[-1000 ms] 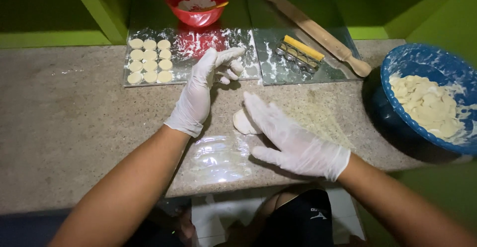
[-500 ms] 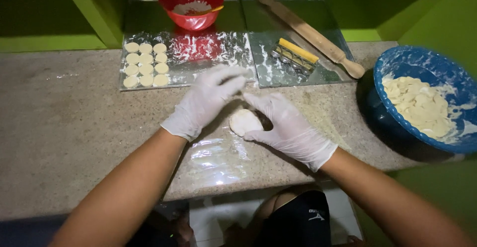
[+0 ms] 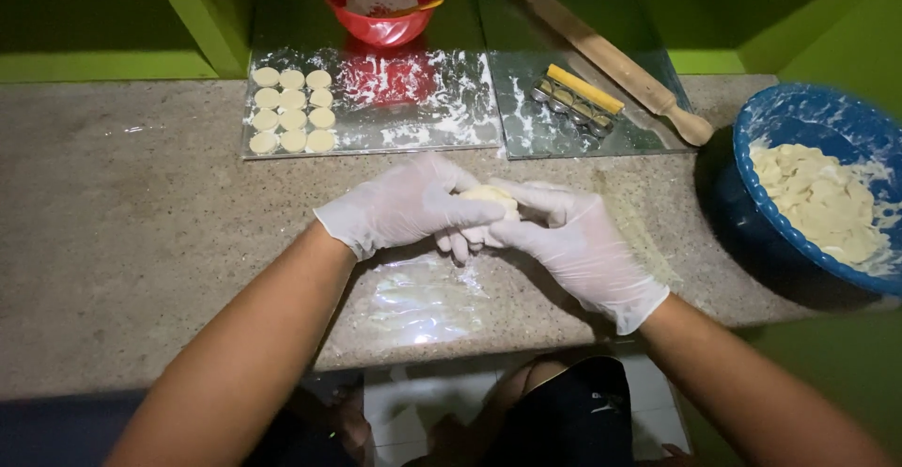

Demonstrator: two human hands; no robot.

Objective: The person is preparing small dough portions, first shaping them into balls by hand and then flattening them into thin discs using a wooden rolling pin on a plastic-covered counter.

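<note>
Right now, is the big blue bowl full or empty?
Partly full. The blue bowl holds a heap of pale dough pieces on its right side, while part of its floury inside still shows bare.

Floured trays and bowls on a speckled table (image 3: 122,232)

A red bowl (image 3: 381,2), rolling pin (image 3: 606,54) and dough discs (image 3: 293,110) sit on glass trays (image 3: 442,124); a blue bowl (image 3: 799,119) holds dough pieces.

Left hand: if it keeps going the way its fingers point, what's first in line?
The left hand points right, already against the dough piece it cups with the right hand. Beyond those, probably the blue bowl, though depth is unclear.
</note>
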